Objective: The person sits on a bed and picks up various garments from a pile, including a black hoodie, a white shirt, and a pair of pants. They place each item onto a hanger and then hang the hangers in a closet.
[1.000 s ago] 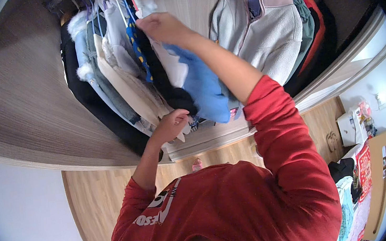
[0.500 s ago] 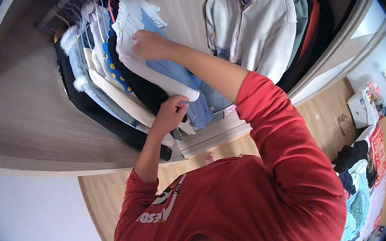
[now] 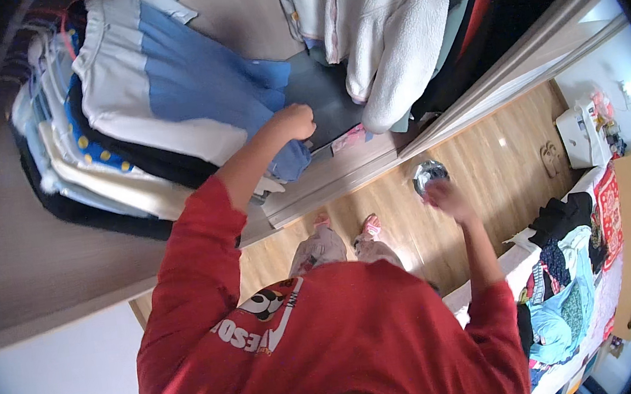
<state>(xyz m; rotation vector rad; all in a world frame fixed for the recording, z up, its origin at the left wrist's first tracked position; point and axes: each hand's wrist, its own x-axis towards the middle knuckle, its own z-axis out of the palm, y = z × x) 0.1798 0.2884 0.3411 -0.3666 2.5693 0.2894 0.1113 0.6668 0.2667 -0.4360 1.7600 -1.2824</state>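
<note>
A white and blue long-sleeved top [image 3: 183,79] hangs at the front of the clothes on the left of the wardrobe. My left hand [image 3: 297,122] is closed at the right edge of its blue part; what its fingers hold, if anything, is hidden. Low on my right, away from the clothes, my right hand [image 3: 450,200] is smeared by motion. Just beyond its fingertips shows a shiny, round, silvery thing [image 3: 429,173]; whether the hand touches it is unclear.
A white fleece jacket [image 3: 396,22] hangs on the right of the wardrobe, with green and red garments behind. Loose clothes [image 3: 566,284] pile up on a bed at my right. A white bin [image 3: 582,137] and slippers [image 3: 550,159] stand farther off on the wooden floor [image 3: 499,151].
My right hand has left the white and blue top and swung down to the right. My left hand has moved from the white cuff to the blue edge. The view has shifted right.
</note>
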